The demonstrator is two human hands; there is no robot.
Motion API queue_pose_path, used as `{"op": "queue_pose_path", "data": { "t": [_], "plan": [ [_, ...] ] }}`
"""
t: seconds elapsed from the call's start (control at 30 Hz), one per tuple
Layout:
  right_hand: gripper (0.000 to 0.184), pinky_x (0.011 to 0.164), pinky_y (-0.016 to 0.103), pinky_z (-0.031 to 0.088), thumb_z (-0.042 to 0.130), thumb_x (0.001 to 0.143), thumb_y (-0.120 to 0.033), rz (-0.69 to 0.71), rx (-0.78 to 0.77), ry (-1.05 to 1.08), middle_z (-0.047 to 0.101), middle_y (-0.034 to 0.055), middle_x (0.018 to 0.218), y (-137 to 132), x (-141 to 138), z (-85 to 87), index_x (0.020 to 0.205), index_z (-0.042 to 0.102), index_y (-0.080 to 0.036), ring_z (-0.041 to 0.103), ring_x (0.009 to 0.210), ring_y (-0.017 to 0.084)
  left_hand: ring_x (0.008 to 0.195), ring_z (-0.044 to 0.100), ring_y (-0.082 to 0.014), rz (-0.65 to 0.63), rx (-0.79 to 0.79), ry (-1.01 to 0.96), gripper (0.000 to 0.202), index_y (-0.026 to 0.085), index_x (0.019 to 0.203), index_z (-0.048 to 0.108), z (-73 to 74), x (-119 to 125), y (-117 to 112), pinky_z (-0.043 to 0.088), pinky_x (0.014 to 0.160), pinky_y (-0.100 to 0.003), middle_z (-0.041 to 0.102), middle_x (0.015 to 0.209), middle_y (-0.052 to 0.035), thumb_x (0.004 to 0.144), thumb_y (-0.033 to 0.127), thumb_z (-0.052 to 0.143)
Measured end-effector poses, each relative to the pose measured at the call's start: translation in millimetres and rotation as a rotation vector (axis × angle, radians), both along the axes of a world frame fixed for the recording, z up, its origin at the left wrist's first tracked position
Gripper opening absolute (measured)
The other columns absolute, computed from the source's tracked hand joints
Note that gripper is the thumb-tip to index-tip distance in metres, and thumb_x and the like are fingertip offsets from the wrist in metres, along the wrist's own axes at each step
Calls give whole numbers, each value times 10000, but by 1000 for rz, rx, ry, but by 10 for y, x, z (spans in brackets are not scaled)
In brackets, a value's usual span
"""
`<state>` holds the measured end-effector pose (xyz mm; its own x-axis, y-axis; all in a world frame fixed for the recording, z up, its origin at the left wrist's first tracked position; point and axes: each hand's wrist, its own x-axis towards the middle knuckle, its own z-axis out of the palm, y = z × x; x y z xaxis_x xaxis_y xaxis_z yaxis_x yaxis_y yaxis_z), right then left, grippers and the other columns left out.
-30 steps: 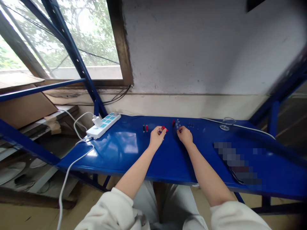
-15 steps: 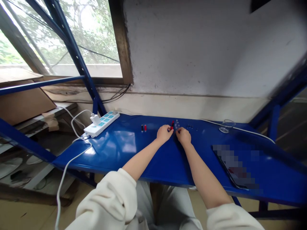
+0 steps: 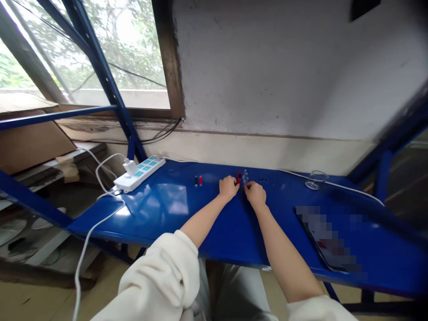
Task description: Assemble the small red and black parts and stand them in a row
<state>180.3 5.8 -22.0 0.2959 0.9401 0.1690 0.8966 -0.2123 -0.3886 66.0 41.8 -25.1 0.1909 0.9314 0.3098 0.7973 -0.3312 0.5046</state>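
Observation:
My left hand (image 3: pixel 228 187) rests on the blue shelf top (image 3: pixel 174 209) with its fingers curled, their tips touching a small red and black piece (image 3: pixel 238 177). My right hand (image 3: pixel 255 193) lies close beside it, fingers closed in a pinch next to a cluster of small pale translucent pieces (image 3: pixel 245 176). What either hand grips is too small to name. A separate black and red pair of small pieces (image 3: pixel 198 180) stands to the left of my left hand. Tiny dark bits (image 3: pixel 265 180) lie just right of the pale cluster.
A white power strip (image 3: pixel 138 173) with a plugged-in charger and white cable sits at the shelf's far left. A small clear glass dish (image 3: pixel 316 179) stands at the far right by a thin white wire. A blurred flat item (image 3: pixel 329 238) lies at the right. Blue rack struts frame both sides.
My left hand has moved right, from near the middle of the shelf to right beside my right hand at the small pieces. The view has shifted a little.

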Motion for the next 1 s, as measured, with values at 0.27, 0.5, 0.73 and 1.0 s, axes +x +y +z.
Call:
{"op": "queue_pose_path", "data": {
  "t": [0.27,0.5,0.73,1.0],
  "plan": [
    [239,653,275,414,457,799,-328,-17,-5,-7,659,100,835,-5,2,0,899,629,-195,616,798,209,836,561,-231,40,-18,11,134,173,762,629,-24,76,4,337,808,-390,622,870,-83,727,278,553],
    [246,646,281,414,452,802,-339,-23,-19,-12,658,100,836,-4,5,-2,915,617,-195,616,802,217,860,562,-257,55,-36,22,164,170,774,626,20,38,-41,340,815,-414,619,887,-95,715,314,576],
    [264,657,305,418,443,808,-346,-26,-56,-25,650,112,849,-3,-11,38,935,607,-184,614,815,233,841,581,-274,8,-4,-31,338,161,1049,561,142,-358,-322,407,733,-356,614,872,-133,738,293,544],
    [219,651,311,418,461,804,-311,37,-125,-119,626,124,863,-179,-146,165,877,585,-145,607,807,236,781,613,-252,338,4,-11,600,202,1367,198,230,-875,-555,427,704,-330,626,866,-128,821,302,426]
  ]
}}
